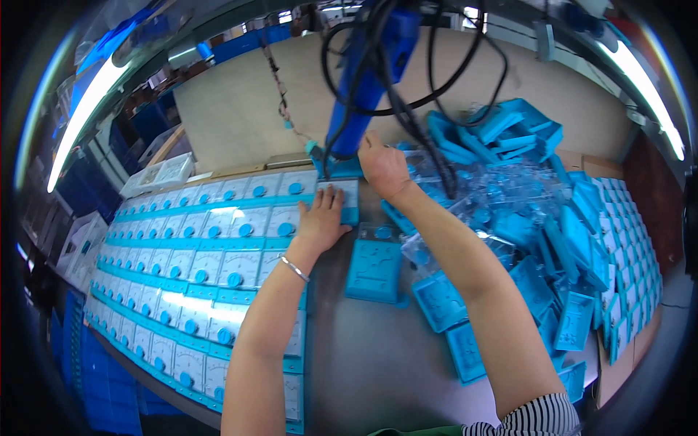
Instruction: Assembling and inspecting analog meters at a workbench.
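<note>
My left hand [321, 218] lies with its fingers stretched out on a meter with a white face and teal base [347, 195], at the far right end of the top row. Above it hangs a blue electric screwdriver [358, 109], slanting down so that its thin tip meets the meter area beside my left fingers. My right hand [385, 168] is closed at the tool's lower end, its fingers partly hidden by the blue body. Several finished-looking meters with round teal knobs [246, 229] stand in tight rows left of my left arm.
A single teal housing [374, 270] lies between my arms. To the right are a heap of clear covers [509, 189], loose teal housings [442, 301], and stacked meters [629, 254]. Black cables [429, 94] loop around the tool. A white tray [169, 173] stands far left.
</note>
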### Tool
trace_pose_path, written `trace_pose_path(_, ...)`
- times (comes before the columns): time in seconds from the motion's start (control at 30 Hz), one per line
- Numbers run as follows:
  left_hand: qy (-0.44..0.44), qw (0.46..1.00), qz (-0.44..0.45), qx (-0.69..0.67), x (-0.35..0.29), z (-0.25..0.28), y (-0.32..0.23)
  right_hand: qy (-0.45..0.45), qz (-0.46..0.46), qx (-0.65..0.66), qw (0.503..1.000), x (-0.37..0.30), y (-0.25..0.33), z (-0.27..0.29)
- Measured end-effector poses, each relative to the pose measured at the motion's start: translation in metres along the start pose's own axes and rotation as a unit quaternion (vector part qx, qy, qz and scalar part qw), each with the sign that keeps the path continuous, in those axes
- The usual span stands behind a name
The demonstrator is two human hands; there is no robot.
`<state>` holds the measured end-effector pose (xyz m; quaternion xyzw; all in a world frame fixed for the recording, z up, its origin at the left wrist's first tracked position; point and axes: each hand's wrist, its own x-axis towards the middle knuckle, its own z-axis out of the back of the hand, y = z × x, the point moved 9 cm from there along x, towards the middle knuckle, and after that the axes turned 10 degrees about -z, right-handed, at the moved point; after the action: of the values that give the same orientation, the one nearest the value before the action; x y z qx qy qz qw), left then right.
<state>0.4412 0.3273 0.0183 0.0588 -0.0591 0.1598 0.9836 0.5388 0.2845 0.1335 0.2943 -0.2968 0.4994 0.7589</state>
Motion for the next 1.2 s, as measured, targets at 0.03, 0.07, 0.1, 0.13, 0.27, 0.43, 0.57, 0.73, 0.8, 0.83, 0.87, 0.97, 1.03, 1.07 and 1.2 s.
trace_pose_path(0.03, -0.003, 1.000, 0.018, -0.004, 0.001, 0.002, 0.009, -0.087, -0.052, 0.051, 0.994, 0.000, -0.017, 0.026)
trace_pose_path(0.07, -0.008, 1.000, 0.004, -0.006, 0.007, 0.006, 0.002, -0.042, -0.041, 0.061, 0.996, -0.001, -0.031, 0.024)
trace_pose_path(0.1, 0.019, 1.000, 0.003, 0.010, 0.015, 0.004, -0.005, 0.003, -0.034, 0.069, 0.997, -0.004, -0.049, 0.026)
trace_pose_path(0.13, 0.051, 0.998, 0.016, 0.028, 0.013, -0.002, 0.002, 0.050, 0.004, 0.033, 0.998, -0.014, -0.034, 0.040)
trace_pose_path(0.27, -0.008, 0.999, 0.033, 0.003, 0.021, -0.012, 0.026, 0.140, -0.041, 0.071, 0.987, -0.067, -0.016, 0.120)
trace_pose_path(0.43, -0.157, 0.982, 0.008, -0.100, 0.005, 0.006, 0.007, 0.304, -0.168, 0.075, 0.935, -0.138, -0.099, 0.179)
trace_pose_path(0.57, -0.119, 0.931, -0.099, -0.331, -0.013, 0.027, -0.080, 0.278, -0.328, 0.149, 0.891, -0.194, -0.168, 0.226)
trace_pose_path(0.73, -0.072, 0.967, -0.156, -0.189, -0.062, 0.054, -0.161, 0.169, -0.193, 0.076, 0.964, -0.265, -0.149, 0.353)
trace_pose_path(0.8, -0.019, 0.980, -0.130, -0.146, -0.060, 0.033, -0.174, 0.136, -0.270, 0.049, 0.952, -0.315, -0.195, 0.386)
trace_pose_path(0.83, 0.015, 0.988, -0.110, -0.110, -0.062, 0.021, -0.178, 0.109, -0.308, 0.003, 0.945, -0.347, -0.220, 0.407)
trace_pose_path(0.87, -0.001, 0.987, -0.113, -0.113, -0.064, 0.019, -0.175, 0.103, -0.371, -0.084, 0.919, -0.372, -0.233, 0.434)
trace_pose_path(0.97, -0.114, 0.980, -0.108, -0.123, -0.071, 0.044, -0.169, 0.080, -0.454, -0.264, 0.847, -0.436, -0.256, 0.494)
trace_pose_path(1.03, -0.164, 0.961, -0.150, -0.165, -0.079, 0.074, -0.193, 0.074, -0.443, -0.285, 0.847, -0.468, -0.273, 0.499)
trace_pose_path(1.07, -0.173, 0.939, -0.183, -0.232, -0.089, 0.099, -0.224, 0.063, -0.430, -0.308, 0.846, -0.477, -0.278, 0.500)
trace_pose_path(1.2, -0.151, 0.886, -0.292, -0.326, -0.146, 0.143, -0.301, 0.013, -0.369, -0.335, 0.867, -0.481, -0.286, 0.519)
